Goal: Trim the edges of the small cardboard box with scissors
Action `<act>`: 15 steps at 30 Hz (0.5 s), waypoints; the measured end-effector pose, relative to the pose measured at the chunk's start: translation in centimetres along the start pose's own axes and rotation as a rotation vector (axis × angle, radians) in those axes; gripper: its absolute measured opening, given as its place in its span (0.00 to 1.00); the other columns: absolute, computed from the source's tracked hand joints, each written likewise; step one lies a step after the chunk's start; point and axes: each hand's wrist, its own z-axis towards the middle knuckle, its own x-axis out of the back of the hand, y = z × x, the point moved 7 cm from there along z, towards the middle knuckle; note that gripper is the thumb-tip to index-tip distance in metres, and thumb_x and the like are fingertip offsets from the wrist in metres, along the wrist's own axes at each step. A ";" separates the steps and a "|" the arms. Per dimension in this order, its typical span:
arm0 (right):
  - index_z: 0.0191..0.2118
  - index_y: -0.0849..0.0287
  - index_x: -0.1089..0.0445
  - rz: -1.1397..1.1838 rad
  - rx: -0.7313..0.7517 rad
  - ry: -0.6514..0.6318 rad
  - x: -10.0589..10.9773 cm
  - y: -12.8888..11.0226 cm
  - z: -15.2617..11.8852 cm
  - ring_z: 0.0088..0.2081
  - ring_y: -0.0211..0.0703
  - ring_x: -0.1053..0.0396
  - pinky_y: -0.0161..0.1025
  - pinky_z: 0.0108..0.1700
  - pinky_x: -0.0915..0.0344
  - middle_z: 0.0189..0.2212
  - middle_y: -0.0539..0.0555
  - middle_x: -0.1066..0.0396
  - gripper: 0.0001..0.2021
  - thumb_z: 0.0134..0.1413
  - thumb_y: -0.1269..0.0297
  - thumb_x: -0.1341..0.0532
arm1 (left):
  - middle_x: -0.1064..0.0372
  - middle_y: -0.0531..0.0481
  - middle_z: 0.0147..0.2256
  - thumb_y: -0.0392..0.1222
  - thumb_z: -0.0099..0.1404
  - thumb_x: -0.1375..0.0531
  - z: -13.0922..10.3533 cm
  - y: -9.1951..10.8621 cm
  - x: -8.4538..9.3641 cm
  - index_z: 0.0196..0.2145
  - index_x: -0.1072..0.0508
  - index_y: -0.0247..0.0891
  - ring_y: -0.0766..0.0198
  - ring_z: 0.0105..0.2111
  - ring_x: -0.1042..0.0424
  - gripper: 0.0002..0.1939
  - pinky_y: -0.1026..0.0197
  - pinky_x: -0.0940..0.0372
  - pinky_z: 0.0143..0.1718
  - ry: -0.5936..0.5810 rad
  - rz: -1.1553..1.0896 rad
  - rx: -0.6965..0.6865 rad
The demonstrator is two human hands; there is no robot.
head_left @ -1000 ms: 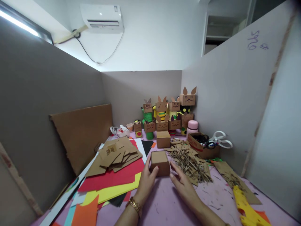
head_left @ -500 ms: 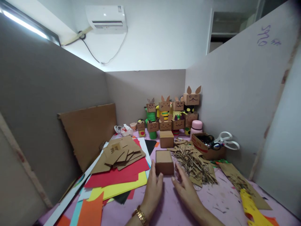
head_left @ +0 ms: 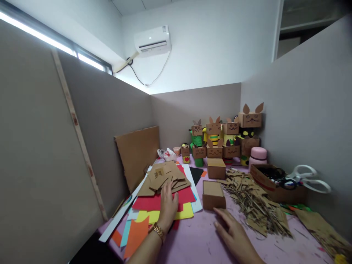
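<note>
My left hand (head_left: pixel 168 203) reaches over the coloured paper to the near edge of a pile of cardboard pieces (head_left: pixel 162 178). Its fingers are apart, and I cannot tell whether the tips touch the pile. Beneath the wrist lie red paper (head_left: pixel 140 204) and yellow paper (head_left: pixel 148 216). My right hand (head_left: pixel 233 229) is open, just in front of a small cardboard box (head_left: pixel 213 201), holding nothing. Behind that box stands a second cardboard box (head_left: pixel 216 172).
Cardboard animal figures (head_left: pixel 214 151) stand stacked at the back, beside a pink flask (head_left: pixel 258 156). Cardboard scraps (head_left: pixel 255 205) are heaped to the right, near a carton (head_left: pixel 286 192) holding white-handled scissors (head_left: pixel 312 179). A cardboard sheet (head_left: pixel 140 154) leans on the left partition.
My left hand has left the side of the small box and moved left to the cardboard pile. My right hand has drawn back toward me. The view has turned left.
</note>
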 end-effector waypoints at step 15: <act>0.50 0.61 0.26 -0.163 0.156 -0.231 -1.2 0.2 -1.0 0.53 0.64 0.33 0.56 0.54 0.36 0.51 0.69 0.29 0.19 0.54 0.61 0.40 | 0.48 0.41 0.64 0.38 0.65 0.42 1.0 1.5 -0.2 0.57 0.37 0.40 0.44 0.64 0.50 0.23 0.32 0.54 0.60 -0.152 0.572 -0.141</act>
